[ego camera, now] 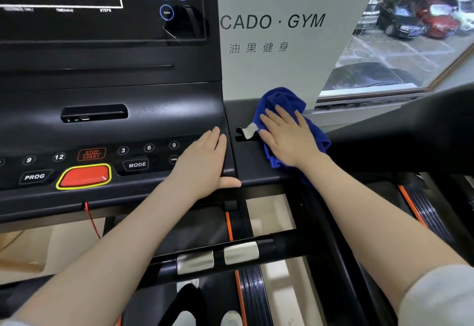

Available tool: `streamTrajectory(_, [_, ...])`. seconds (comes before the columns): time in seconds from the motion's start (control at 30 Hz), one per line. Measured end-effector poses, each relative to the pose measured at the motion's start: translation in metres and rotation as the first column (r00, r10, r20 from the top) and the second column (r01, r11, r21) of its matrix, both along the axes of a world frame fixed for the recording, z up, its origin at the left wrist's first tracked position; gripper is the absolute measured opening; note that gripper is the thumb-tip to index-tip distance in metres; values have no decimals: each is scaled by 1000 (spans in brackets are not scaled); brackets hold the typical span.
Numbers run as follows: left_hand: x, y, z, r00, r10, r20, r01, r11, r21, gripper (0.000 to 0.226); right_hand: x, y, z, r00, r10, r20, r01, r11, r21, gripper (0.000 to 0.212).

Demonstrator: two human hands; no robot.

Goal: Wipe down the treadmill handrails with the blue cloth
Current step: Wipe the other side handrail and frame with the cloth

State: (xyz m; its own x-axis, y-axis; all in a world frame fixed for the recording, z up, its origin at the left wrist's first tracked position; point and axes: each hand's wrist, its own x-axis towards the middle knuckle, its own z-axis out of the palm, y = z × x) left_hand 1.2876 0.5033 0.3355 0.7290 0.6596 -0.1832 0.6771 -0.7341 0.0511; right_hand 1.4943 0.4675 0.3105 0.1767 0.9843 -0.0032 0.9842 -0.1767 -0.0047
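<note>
Blue cloth (284, 105) under right hand (289, 138); wall sign (272, 21) "CADO · GYM".

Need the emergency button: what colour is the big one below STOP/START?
Red with a yellow rim, the big button, head view.

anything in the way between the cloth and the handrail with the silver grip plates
Nothing visible. The right hand presses the blue cloth flat on the console's side ledge; the handrail lies below, open air between.

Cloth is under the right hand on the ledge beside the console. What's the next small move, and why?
Probably slide the right hand with the blue cloth rightward onto the black handrail. The palm lies flat on the cloth, which sits on the ledge, while the left hand rests flat on the console edge.
</note>
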Motion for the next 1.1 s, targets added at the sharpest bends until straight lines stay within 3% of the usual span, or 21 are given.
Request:
streamTrajectory(0.17, [4,-8,1,999,37,-7,-36,998,61,105,-29,-59,-6,982,175,67,-175,985,-6,66])
streamTrajectory(0.27, [12,-10,3,997,59,-46,-54,993,103,110,-13,-49,0,970,243,19,-243,969,-36,64])
streamTrajectory(0.37, [13,-9,3,997,63,-54,-57,992,111,111,11,-20,-1,976,219,7,-219,976,-10,46])
streamTrajectory(0.47, [9,-10,0,997,66,-38,-62,993,98,111,31,5,-4,992,120,-37,-118,992,36,44])
streamTrajectory(0.57, [9,-9,-2,996,86,-19,-84,994,65,112,54,24,-7,972,-27,-233,50,994,95,48])
streamTrajectory(0.67, [11,-8,-2,996,93,-15,-92,995,42,113,67,23,-11,784,-190,-591,277,959,58,51])
streamTrajectory(0.73, [12,-8,-2,995,99,-2,-99,995,23,113,64,9,-11,692,-231,-684,339,940,25,49])
streamTrajectory(0.87, [12,-8,-1,995,102,8,-102,995,12,114,43,-37,-9,689,-313,-654,397,917,-20,50])
streamTrajectory(1.0, [13,-9,1,995,92,-22,-92,995,28,114,6,-78,-7,791,-476,-385,495,867,-53,53])
streamTrajectory(1.1, [11,-9,0,996,87,18,-88,994,58,114,6,-79,-4,772,-502,-390,526,849,-53,50])
